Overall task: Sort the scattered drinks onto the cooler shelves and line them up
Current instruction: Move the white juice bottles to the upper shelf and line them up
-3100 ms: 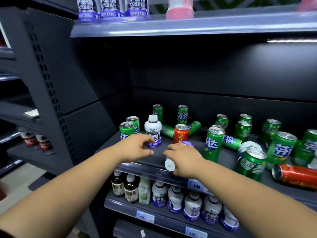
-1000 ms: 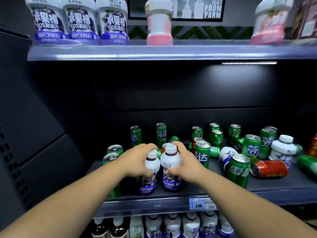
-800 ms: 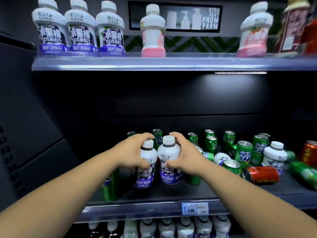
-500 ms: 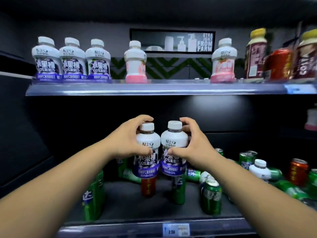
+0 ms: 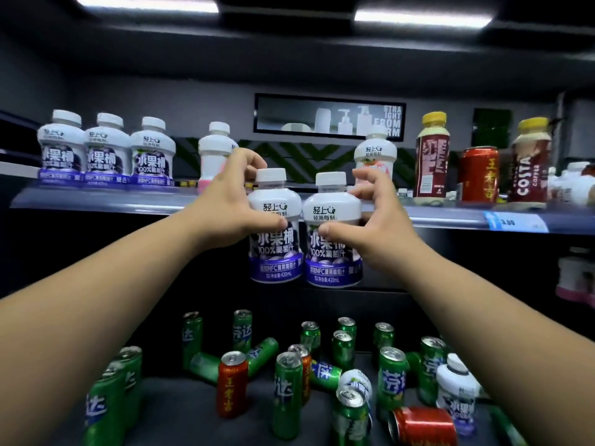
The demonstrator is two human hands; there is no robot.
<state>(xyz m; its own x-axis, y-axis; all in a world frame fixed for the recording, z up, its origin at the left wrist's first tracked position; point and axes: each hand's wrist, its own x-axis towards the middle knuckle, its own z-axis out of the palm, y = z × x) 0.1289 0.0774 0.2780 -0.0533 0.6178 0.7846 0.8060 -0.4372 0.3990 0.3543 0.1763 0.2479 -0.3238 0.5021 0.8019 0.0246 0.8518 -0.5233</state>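
Head view: the upper shelf [image 5: 96,201] carries three grape-juice bottles [image 5: 106,152] in a row at its left, and I hold two matching ones upright, side by side, before its edge. My left hand [image 5: 225,204] wraps the left bottle [image 5: 275,239] at the shoulder and my right hand [image 5: 376,220] the right bottle [image 5: 333,249], fingers [image 5: 249,160] clamped. Capped and probably full behind opaque sleeves, they should feel hefty, stiff and slick, so the shoulder grip suits.

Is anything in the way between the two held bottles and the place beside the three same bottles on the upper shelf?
Yes, probably: a pink bottle stands right beside the three purple bottles, behind the left hand, where the held bottles should go.
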